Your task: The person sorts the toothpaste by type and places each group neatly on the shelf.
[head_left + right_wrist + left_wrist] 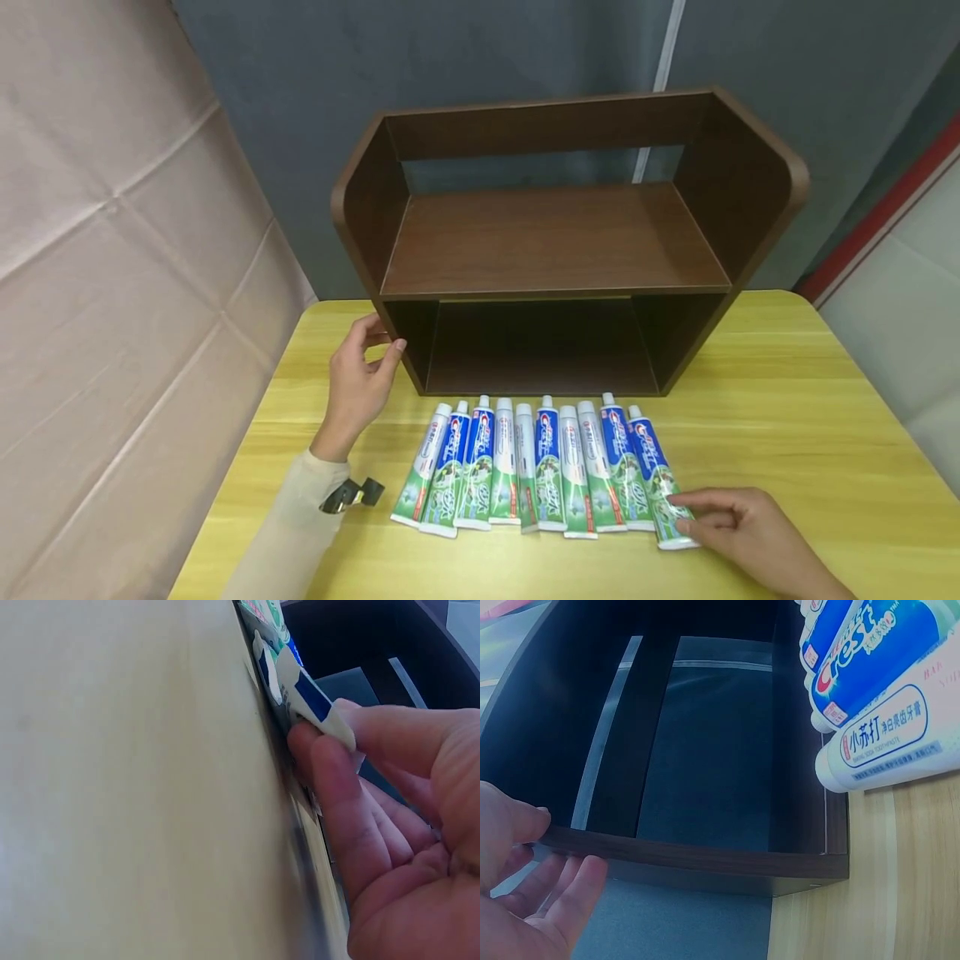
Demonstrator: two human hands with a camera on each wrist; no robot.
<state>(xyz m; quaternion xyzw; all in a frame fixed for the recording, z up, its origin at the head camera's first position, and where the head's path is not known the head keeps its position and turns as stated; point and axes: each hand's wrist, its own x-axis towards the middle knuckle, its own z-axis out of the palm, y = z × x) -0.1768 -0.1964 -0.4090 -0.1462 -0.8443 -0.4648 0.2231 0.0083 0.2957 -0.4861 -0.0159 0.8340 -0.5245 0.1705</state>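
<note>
My right hand (753,535) pinches the flat end of the rightmost Crest toothpaste tube (657,479) on the table (795,400) — the right wrist view alone shows my fingertips beneath it. My left hand (358,385) grips the brown two-tier shelf (555,242); its wrist view makes "Baking Soda Toothpaste" legible on another tube (885,739).

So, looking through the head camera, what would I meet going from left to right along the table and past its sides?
Pale wall covering → left hand's fingers → row of toothpaste tubes → right hand's fingers → red strip.
</note>
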